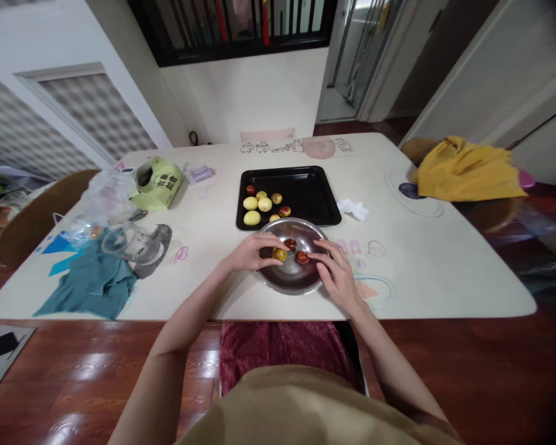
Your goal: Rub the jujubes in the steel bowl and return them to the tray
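Observation:
A shiny steel bowl (291, 285) stands at the table's near side, with a few jujubes inside. My left hand (252, 252) reaches over its left rim, thumb and fingers closed around a mottled yellow-brown jujube (279, 254). From the right comes my right hand (338, 272), its fingers apart and one fingertip against a red-brown jujube (302, 257). Another dark red jujube (290, 245) lies just behind these two. Beyond the bowl, a black baking tray (306, 191) carries several pale yellow fruits (251, 217) and mottled ones (284, 211) in its left part.
A crumpled white tissue (353, 209) lies right of the tray. At the left are a green paper bag (160, 184), a clear plastic cup (125, 241), a teal cloth (90, 281) and plastic bags (106, 194). Yellow cloth (467, 170) drapes over a chair at the right.

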{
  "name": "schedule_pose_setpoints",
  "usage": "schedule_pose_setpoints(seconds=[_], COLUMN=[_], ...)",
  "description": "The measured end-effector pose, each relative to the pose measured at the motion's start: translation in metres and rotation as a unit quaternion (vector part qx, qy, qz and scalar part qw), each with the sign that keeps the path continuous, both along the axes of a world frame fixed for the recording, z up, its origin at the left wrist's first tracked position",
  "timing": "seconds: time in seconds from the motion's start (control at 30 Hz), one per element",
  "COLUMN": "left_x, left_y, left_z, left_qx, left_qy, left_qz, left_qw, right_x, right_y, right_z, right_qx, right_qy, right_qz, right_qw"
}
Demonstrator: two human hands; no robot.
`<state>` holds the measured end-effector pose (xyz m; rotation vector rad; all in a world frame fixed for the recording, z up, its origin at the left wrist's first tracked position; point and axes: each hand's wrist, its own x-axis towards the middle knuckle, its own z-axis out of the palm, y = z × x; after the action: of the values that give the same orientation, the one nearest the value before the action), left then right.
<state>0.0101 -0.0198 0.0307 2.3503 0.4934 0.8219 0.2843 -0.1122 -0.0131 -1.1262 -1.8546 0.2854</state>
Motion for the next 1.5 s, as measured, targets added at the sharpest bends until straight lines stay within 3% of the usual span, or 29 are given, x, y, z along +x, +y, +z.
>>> schedule_pose_setpoints(seconds=[0.5,1.07,1.5], left_x=[0.0013,0.0069,0.0042], left_y=[0.0001,-0.0045,-0.0033], left_z=[0.0022,0.0094,0.0083], left_qx=[0.003,0.014,0.034], left_qy=[0.012,0.100,0.159], left_qz=[-0.004,-0.036,-0.011], left_qw=[1.000,0.994,0.987], right_x=[-0.0006,-0.0004,-0.0001], right_y=[0.0006,0.0010,0.0021], right_z=[-0.0001,-0.0010,-0.0017], right_qx=[0.009,0.019,0.024], right_qy=[0.000,-0.002,-0.004], right_qz=[0.000,0.009,0.013], right_qw=[1.000,1.000,1.000])
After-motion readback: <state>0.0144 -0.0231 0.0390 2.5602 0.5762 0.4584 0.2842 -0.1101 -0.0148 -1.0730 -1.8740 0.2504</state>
